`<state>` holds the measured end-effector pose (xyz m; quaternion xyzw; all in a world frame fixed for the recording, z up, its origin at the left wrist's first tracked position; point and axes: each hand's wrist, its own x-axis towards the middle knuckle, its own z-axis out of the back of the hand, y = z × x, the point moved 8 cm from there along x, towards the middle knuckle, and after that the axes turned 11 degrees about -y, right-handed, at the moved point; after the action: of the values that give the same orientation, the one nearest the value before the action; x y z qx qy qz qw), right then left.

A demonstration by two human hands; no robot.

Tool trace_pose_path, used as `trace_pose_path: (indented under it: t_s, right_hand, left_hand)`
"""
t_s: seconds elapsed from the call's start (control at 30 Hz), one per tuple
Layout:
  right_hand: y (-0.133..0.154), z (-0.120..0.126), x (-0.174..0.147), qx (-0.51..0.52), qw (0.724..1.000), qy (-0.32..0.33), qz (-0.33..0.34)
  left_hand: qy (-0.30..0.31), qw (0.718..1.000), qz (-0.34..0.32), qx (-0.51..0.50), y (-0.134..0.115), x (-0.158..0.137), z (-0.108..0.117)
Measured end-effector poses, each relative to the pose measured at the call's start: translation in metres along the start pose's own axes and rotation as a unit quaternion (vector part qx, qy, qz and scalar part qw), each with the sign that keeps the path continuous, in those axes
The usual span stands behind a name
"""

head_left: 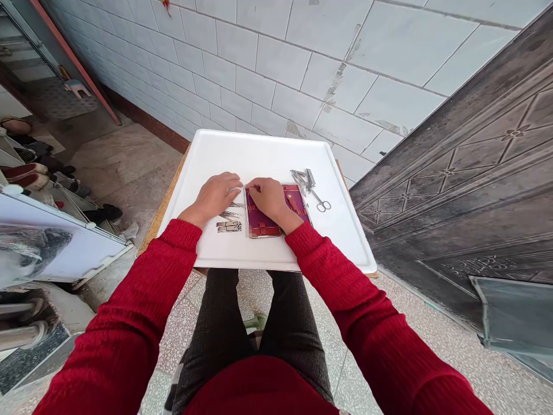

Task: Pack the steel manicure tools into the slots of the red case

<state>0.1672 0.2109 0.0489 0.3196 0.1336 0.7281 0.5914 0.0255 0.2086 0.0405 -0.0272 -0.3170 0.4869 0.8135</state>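
An open maroon manicure case (262,222) lies on a white tray (268,153) in front of me. My right hand (270,196) rests on the case's upper left part, fingers pinched at its top edge; what they pinch is too small to tell. My left hand (216,195) lies flat on the tray just left of the case, fingers curled toward the right hand. Below the left hand lie nail clippers (228,226) and thin metal tools (228,214). Small scissors (320,202) and other metal tools (301,177) lie right of the case.
The tray sits on a small wooden table against a white tiled wall (302,69). A dark metal door (475,184) stands close on the right. Shoes (26,173) and a white appliance (56,236) are on the left. My legs are under the table's near edge.
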Motion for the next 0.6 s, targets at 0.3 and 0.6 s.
trace_pose_path:
  t_s: [0.3, 0.6]
  right_hand:
    - [-0.002, 0.000, 0.000, -0.013, 1.000, 0.006, -0.007]
    - [-0.001, 0.001, -0.001, -0.007, 1.000, 0.015, -0.011]
  left_hand:
    - [0.013, 0.999, -0.021, -0.044, -0.009, 0.001, -0.002]
    - [0.017, 0.999, -0.021, -0.037, -0.012, 0.001, -0.002]
